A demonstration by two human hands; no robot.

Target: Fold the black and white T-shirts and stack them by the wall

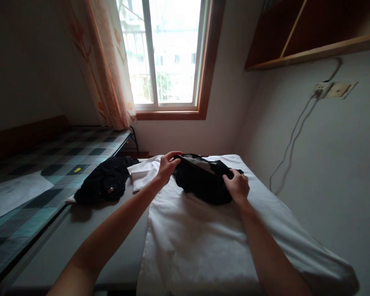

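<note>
A black garment [200, 183] with a grey part along its top hangs bunched between my two hands, just over the white sheet [197, 238]. My left hand [169, 165] pinches its upper left edge between thumb and fingers. At its right end, my right hand [238, 185] is closed on the cloth. Left of my left hand lies a folded white cloth [143, 174]. Farther left sits a second black garment [106, 181], crumpled in a heap.
A checked mattress [89, 144] with a sheet of paper [18, 193] on it fills the left side. Behind are a curtain [101, 74] and a window [172, 53]. A cable [291, 139] hangs on the right wall beneath a wooden shelf [314, 51].
</note>
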